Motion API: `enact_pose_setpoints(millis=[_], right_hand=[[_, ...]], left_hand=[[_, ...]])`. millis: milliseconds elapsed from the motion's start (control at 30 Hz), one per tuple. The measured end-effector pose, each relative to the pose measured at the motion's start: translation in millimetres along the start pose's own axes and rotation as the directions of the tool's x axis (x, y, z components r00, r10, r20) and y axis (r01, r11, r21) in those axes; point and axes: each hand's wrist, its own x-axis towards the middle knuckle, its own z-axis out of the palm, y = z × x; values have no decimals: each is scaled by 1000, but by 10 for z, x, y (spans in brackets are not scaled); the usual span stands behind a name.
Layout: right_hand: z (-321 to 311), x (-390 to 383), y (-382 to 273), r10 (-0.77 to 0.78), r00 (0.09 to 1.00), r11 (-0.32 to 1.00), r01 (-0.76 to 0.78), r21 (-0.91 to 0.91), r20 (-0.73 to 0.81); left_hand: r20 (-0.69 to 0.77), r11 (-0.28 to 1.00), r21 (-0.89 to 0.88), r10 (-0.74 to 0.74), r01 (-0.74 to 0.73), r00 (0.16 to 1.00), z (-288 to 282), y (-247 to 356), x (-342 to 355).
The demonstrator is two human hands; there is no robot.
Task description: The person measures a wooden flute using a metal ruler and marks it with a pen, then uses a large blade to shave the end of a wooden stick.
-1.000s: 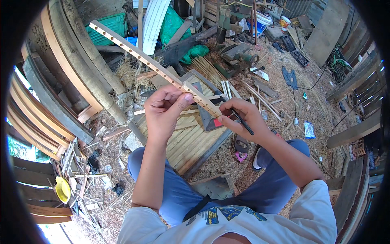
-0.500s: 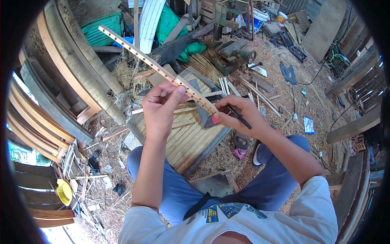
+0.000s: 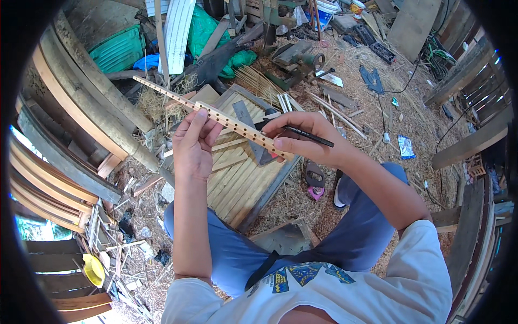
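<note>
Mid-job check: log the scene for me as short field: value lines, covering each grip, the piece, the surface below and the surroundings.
Left grip: pinching the wooden strip partway along
Right grip: holding a black pen, thumb against the strip near its lower-right end
Strip: pale, dotted with holes, slanting from upper left to lower right
Below: slatted wooden panel with a flat grey tool on it
Left side: yellow basin
</note>
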Motion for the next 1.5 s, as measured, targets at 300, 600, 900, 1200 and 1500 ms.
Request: enact_pose_setpoints(millis=[300,600,900,1200,1500], right_hand=[[0,-39,-71,79,997,995,-78,62,-5],[-48,-49,-70,50,997,998,-52,32,57],[-23,-118,-148,-219,957,975,206,84,192],[6,-144,-199,-376,894,898,416,-142,243],[35,-162,-214,-370,901,907,403,-120,226]], left_hand=[[-47,995,-3,-104,104,994,-57,-72,47],[-69,992,-5,-126,126,990,-1,-49,16],[19,966,-201,-161,162,987,-147,-12,109],[28,970,-184,-157,160,987,-64,-16,81],[75,974,-161,-148,158,986,-146,-29,100]])
